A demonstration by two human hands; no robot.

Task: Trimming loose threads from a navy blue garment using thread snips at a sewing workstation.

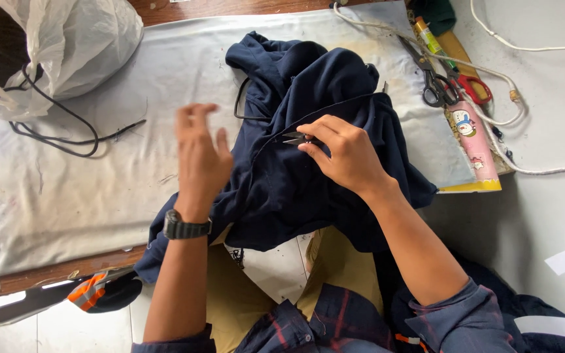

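Note:
A dark navy garment point(308, 163) lies bunched on a low board covered with white cloth point(86, 183). My right hand point(344, 153) rests on the garment and pinches a small metal thread snip point(293, 138), its tips pointing left at a seam. My left hand point(199, 153), with a black wristwatch on its wrist, hovers blurred just left of the garment, fingers spread, holding nothing.
A white plastic bag point(67, 46) with a black cord point(67, 131) sits at the back left. Large scissors point(434, 82), red-handled scissors point(472, 88), a pink case point(475, 140) and a white cable point(518, 104) lie at the right.

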